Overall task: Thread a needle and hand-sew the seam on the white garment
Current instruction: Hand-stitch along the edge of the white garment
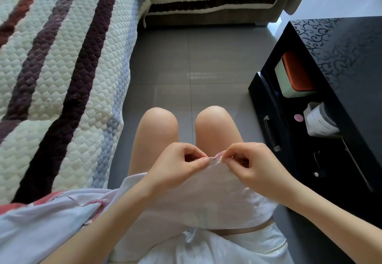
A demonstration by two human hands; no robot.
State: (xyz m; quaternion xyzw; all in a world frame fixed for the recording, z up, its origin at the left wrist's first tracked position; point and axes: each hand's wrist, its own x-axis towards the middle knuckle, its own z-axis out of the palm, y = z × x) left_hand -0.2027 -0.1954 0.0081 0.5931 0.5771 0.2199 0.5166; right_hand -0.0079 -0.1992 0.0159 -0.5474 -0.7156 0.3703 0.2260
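Observation:
The white garment (217, 197) lies across my lap, with a pink-stitched seam edge (216, 156) raised between both hands. My left hand (182, 166) pinches the fabric just left of that edge between thumb and forefinger. My right hand (254, 166) pinches the fabric edge from the right, fingers curled; a thin needle (217, 160) seems to lie at its fingertips, too small to be sure. The thread is not clearly visible. More of the garment, with a pink overlocked seam (97, 203), trails to my left.
A striped quilted sofa cover (62, 77) fills the left side. A black cabinet (341, 67) stands at the right, its open shelf holding an orange-and-green box (293, 75), a white container (318, 121) and a small pink disc (298, 117). Grey floor tiles (196, 67) lie ahead.

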